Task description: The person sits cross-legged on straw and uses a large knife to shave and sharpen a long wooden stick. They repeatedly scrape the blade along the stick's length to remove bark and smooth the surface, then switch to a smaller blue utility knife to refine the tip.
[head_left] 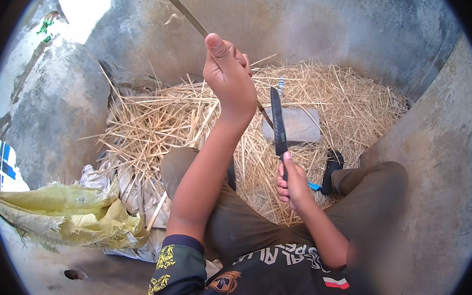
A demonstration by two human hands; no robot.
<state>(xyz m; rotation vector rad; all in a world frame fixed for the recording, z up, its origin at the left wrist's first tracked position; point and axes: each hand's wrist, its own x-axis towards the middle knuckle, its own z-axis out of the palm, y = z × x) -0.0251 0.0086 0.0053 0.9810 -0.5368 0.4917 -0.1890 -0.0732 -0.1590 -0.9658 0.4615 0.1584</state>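
My left hand [229,77] is raised ahead of me, its fingers closed round a long, thin strip [187,14] that looks like bamboo. One end of the strip points up to the far left. Its lower end comes out past my wrist and slants down toward a grey block [304,124]. In my right hand [293,184] is a knife [278,123] with a dark blade, gripped by the handle with the tip pointing away from me. The blade passes over the block, close beside the strip's lower end; whether they touch, I cannot tell.
Shavings and split strips [346,95] cover the floor between my bent legs and the concrete wall [293,25]. A torn yellow sack [61,207] lies to the left. A blue object [314,186] sits by my right hand. Another wall [435,135] rises on the right.
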